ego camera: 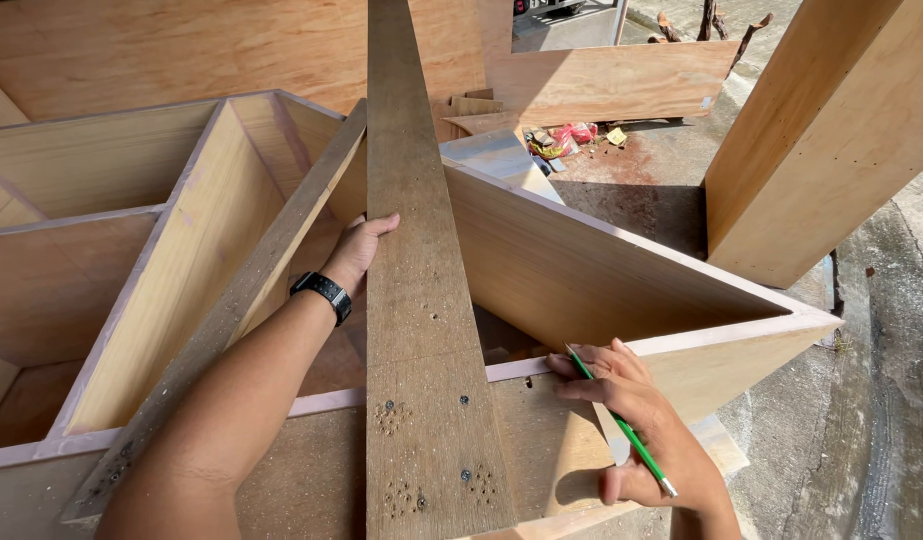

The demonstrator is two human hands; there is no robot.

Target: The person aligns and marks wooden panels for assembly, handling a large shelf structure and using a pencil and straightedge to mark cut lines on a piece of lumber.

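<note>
plank (pixel 422 300) long axis 12–6, across cabinet frame (pixel 682 345) | left hand (pixel 360 250) flat on its 9 o'clock edge; right hand (pixel 632 410) at 3, pinching green pencil (pixel 622 425); right nearer the near-side rim

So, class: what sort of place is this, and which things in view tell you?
Probably an outdoor carpentry yard: an unfinished plywood cabinet, loose plywood sheets on sunlit concrete ground, a green pencil in the right hand.
</note>
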